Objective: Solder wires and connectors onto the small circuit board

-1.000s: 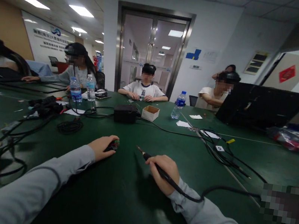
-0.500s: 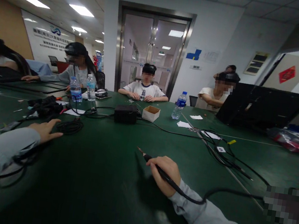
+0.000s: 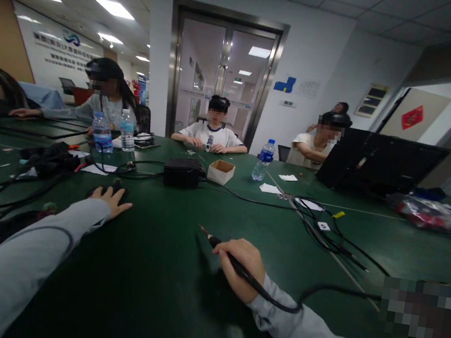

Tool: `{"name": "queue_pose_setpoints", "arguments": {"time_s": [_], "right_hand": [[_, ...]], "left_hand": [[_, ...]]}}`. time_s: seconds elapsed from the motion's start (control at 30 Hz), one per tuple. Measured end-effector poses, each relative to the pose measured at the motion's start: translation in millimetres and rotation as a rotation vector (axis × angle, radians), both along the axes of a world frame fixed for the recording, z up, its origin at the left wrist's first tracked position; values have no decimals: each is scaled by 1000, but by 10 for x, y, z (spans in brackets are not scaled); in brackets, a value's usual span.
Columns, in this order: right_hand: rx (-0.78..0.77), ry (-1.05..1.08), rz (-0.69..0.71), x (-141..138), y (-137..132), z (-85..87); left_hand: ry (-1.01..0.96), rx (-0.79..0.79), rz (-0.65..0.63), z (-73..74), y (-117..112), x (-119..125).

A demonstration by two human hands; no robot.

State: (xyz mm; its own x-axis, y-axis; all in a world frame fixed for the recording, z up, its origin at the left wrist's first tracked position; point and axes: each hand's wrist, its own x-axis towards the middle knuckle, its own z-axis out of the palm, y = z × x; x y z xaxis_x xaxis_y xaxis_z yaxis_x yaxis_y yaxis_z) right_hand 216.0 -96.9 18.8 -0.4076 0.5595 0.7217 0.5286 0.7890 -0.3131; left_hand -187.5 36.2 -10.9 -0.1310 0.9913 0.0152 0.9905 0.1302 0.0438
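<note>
My right hand (image 3: 242, 266) rests on the green table (image 3: 164, 285) and is closed like a pen grip on a black soldering iron (image 3: 214, 241). Its tip points up and to the left, and its black cord (image 3: 330, 289) trails off to the right. My left hand (image 3: 111, 200) reaches out to the left with fingers spread flat. It lies on a coil of black cable (image 3: 121, 191), which it mostly hides.
A black box (image 3: 182, 172), a small cardboard box (image 3: 220, 171) and water bottles (image 3: 264, 160) stand mid-table. Tangled black cables (image 3: 327, 231) lie to the right and a dark heap with wires (image 3: 49, 158) to the left. Several people sit around the far side.
One second ago my left hand held a small dark bundle at the centre. It swung left without the bundle and now lies on the cable coil. My right hand barely moved.
</note>
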Motion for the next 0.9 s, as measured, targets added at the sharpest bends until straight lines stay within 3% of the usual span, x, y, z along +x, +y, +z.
{"name": "queue_pose_setpoints", "arguments": {"time_s": [0.1, 0.3, 0.5, 0.6, 0.73, 0.8, 0.9], "right_hand": [[-5, 14, -3, -1, 3, 9], [6, 36, -21, 10, -11, 23], [24, 33, -37, 16, -3, 4], [29, 38, -31, 12, 4, -7], [30, 38, -21, 10, 6, -8], [28, 32, -28, 10, 3, -3], [28, 30, -38, 9, -1, 5]], "left_hand": [[47, -106, -46, 55, -151, 375], [4, -132, -324, 132, -609, 1172], [-130, -129, -511, 216, -981, 1533], [-188, -46, -520, 403, -947, 1542], [-204, 129, -456, 614, -687, 1537], [-237, 152, -416, 584, -551, 1576], [-325, 121, -357, 402, -430, 1681]]}}
